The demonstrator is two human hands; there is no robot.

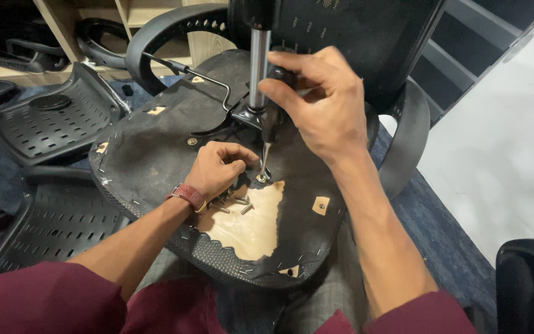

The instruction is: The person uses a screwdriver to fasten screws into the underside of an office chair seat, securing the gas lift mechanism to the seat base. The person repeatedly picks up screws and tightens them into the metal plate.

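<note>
- The right hand [322,102] is wrapped shut around the black handle of a screwdriver [271,127], which stands nearly upright, its thin metal shaft pointing down from under the palm.
- The screwdriver tip meets a screw [261,178] set in the underside of an upturned chair seat [156,148] lying across the person's lap.
- The left hand [220,168] sits just beside the tip, below and left of the right hand, its fingers curled together and pinched close at the screw; whether they actually touch it cannot be told.
- A dark red watch strap [188,196] circles the left wrist.
- Right under the left hand a few loose screws [233,204] lie on a bare wooden patch [251,226] where the black cover of the seat is torn away.
- Just behind the right hand a shiny metal column [257,68] rises from a black bracket fixed to the seat, touching distance from the knuckles.
- A thin bent lever [208,80] runs off to the left of that column, beyond the left hand.
- Curved black armrests [168,28] arch past both hands at the far edge of the seat.
- Well off to the left of the left hand, perforated black plastic shells [50,120] lie on the blue carpet [446,247].
</note>
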